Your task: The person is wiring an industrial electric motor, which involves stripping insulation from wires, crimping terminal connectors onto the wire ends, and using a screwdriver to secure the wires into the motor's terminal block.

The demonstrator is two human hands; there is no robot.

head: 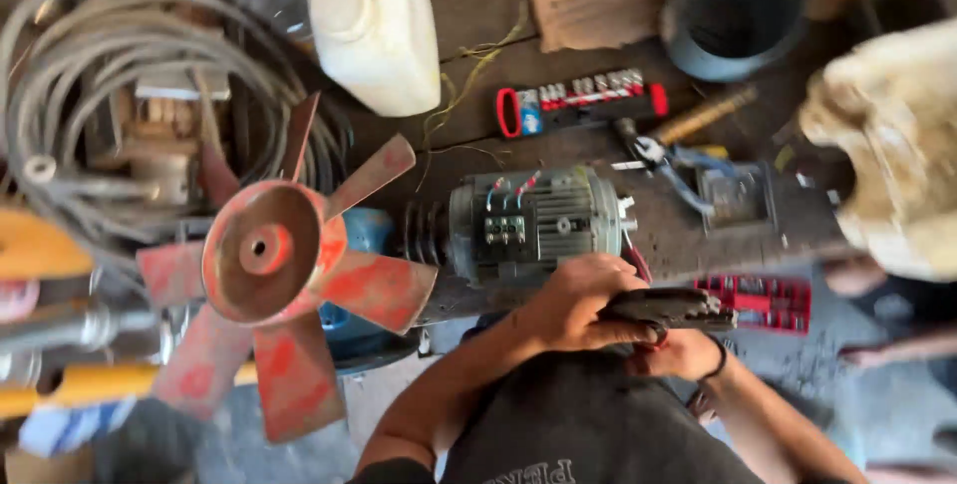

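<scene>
Just hands [583,300] near motor [533,220] edge

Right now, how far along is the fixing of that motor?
About partway, it seems. The red fan lies apart from the grey motor, and the motor's wiring terminals are bare. The left hand and right hand both grip a dark plier-like tool beside it. Refitting the fan probably remains.
</scene>
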